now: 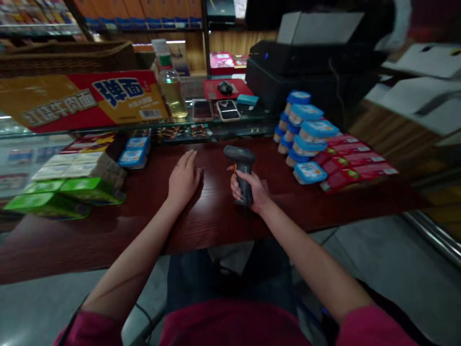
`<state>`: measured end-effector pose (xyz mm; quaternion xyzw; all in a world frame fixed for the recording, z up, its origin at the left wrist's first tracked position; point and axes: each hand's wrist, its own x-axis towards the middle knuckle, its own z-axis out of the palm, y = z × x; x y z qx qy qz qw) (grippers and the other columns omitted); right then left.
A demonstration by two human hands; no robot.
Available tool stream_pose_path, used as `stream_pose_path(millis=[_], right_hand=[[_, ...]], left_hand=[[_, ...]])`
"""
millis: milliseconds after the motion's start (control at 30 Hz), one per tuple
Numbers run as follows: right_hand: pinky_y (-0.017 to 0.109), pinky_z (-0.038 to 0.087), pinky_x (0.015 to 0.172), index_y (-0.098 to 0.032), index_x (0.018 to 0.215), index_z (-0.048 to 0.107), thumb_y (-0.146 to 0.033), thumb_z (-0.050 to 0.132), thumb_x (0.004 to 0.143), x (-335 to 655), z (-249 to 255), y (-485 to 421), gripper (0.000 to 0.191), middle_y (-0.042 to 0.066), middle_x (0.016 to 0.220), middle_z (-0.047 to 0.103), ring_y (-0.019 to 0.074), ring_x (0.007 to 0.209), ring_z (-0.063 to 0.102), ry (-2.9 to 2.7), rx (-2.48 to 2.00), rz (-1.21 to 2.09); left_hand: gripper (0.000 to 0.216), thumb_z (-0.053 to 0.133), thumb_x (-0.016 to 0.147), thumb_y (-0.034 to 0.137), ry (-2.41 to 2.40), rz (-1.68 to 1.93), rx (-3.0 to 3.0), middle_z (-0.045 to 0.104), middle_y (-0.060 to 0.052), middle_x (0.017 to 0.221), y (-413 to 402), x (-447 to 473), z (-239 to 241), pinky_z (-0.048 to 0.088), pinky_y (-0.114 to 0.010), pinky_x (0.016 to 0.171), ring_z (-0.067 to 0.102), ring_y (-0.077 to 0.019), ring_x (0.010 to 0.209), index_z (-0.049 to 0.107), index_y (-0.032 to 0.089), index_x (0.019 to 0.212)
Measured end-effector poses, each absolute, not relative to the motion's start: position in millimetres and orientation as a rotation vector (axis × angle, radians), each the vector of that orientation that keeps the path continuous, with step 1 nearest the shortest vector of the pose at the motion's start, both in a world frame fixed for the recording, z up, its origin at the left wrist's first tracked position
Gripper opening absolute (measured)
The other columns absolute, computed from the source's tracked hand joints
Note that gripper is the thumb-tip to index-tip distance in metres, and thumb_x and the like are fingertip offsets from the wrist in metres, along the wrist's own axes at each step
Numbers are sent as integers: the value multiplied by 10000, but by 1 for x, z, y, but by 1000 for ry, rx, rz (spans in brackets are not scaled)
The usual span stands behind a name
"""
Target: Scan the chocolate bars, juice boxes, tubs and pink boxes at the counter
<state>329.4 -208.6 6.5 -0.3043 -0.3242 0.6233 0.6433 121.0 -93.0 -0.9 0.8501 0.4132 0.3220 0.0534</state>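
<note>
A dark grey barcode scanner (246, 185) stands upright in my right hand (256, 188), its head at the top and its handle wrapped by my fingers. It is just above or on the dark red wooden counter (212, 226); I cannot tell if its base touches. To the left, my left hand (184, 175) lies flat on the counter with its fingers stretched forward, holding nothing. Blue-lidded tubs (309, 173) are stacked right of the scanner, beside several red boxes (360, 161).
Green and white packs (90, 190) and two blue-lidded tubs (132, 157) sit on the left. On the glass shelf behind are a noodle carton (118, 115), a bottle (173, 91), a phone (228, 110) and a mouse (225, 87). A black machine (298, 72) stands back right.
</note>
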Motion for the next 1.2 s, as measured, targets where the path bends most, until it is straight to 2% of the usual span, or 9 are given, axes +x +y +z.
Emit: stream_pose_path(millis=[233, 367, 500, 600, 700, 800, 900, 1033, 1200], right_hand=[[178, 346, 359, -225, 970, 561, -371, 777, 839, 400, 5, -344, 292, -69, 630, 554, 75, 416, 417, -599, -834, 1097], [176, 329, 356, -229, 948, 571, -382, 784, 824, 427, 10, -391, 291, -65, 628, 547, 75, 417, 396, -519, -897, 977], [182, 319, 359, -232, 1029, 604, -383, 780, 802, 438, 14, -404, 324, -70, 618, 533, 82, 414, 375, -484, -911, 919], [190, 313, 358, -228, 1036, 617, -379, 776, 801, 438, 15, -393, 322, -66, 620, 529, 84, 418, 368, -481, -885, 939], [189, 308, 356, -224, 1014, 618, -377, 769, 810, 431, 14, -366, 297, -66, 613, 527, 83, 416, 359, -508, -846, 1019], [182, 314, 360, -218, 1031, 610, -369, 746, 832, 414, 15, -324, 285, -67, 623, 528, 85, 427, 375, -581, -798, 1149], [179, 322, 362, -200, 1061, 611, -364, 720, 853, 385, 16, -273, 286, -70, 630, 528, 83, 432, 383, -651, -741, 1308], [178, 331, 372, -191, 1059, 615, -373, 723, 858, 337, 18, -204, 292, -78, 613, 530, 79, 429, 386, -720, -687, 1526], [178, 318, 368, -187, 1038, 618, -384, 745, 830, 290, 16, -143, 313, -84, 593, 529, 74, 426, 379, -767, -633, 1723]], left_hand=[[714, 790, 896, 301, 503, 897, 2333, 534, -186, 1544, -171, 308, -9, 431, -459, 1253, 525, -310, 1461, 487, 172, 1530], [735, 898, 790, 280, 482, 838, 2133, 506, -198, 1501, -200, 386, -15, 433, -506, 1226, 529, -363, 1435, 587, 185, 1449], [547, 919, 727, 168, 575, 835, 1921, 602, -162, 1353, -202, 413, -20, 459, -503, 1188, 580, -353, 1354, 726, 191, 1238], [401, 880, 765, 187, 480, 818, 1670, 706, -121, 1229, -188, 395, -21, 499, -486, 1141, 649, -308, 1238, 736, 188, 1139], [352, 814, 869, 345, 398, 760, 1302, 742, -88, 1231, -164, 350, -19, 528, -456, 1112, 700, -251, 1161, 711, 208, 1177], [351, 763, 932, 454, 463, 774, 1007, 742, -88, 1279, -129, 285, -12, 542, -464, 1111, 712, -229, 1181, 693, 222, 1186], [303, 635, 1026, 454, 548, 856, 861, 742, -110, 1320, -92, 212, -4, 540, -437, 1136, 720, -209, 1192, 693, 201, 1182], [395, 446, 1103, 488, 674, 958, 829, 721, -108, 1389, -57, 131, 3, 554, -386, 1126, 722, -185, 1210, 678, 218, 1274], [406, 494, 1078, 523, 727, 1112, 789, 746, -95, 1343, -37, 90, 3, 572, -411, 1117, 716, -217, 1240, 665, 240, 1312]])
